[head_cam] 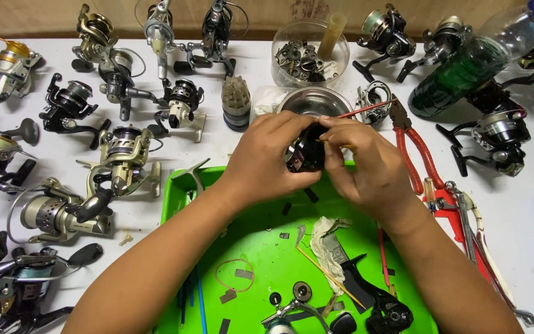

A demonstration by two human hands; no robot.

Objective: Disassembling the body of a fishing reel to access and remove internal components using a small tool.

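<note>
A black fishing-reel part (306, 154) is held above the far edge of the green tray (261, 247), clasped between both hands. The left hand (267, 158) is closed around its left side, and the right hand (366, 164) is curled against its right side, with a thin stick-like tool (341, 146) pinched in the fingertips. Most of the part is hidden by the fingers, so its exact shape cannot be made out.

In the tray, a crumpled cloth (324, 241), a rubber band (235, 274), small dark parts and a black reel body (381, 309) are seen; the tray's near edge is cut off by the frame.

On the white surface (217, 142), many spinning reels (125, 154) are spread to the left and along the far side. A steel bowl (316, 101) lies just beyond the hands, partly covered by them, and a clear plastic tub (309, 52) of small parts stands behind it. Red-handled pliers (418, 154) lie to the right, and a green bottle (465, 68) lies on its side further back, its cap cut off.
</note>
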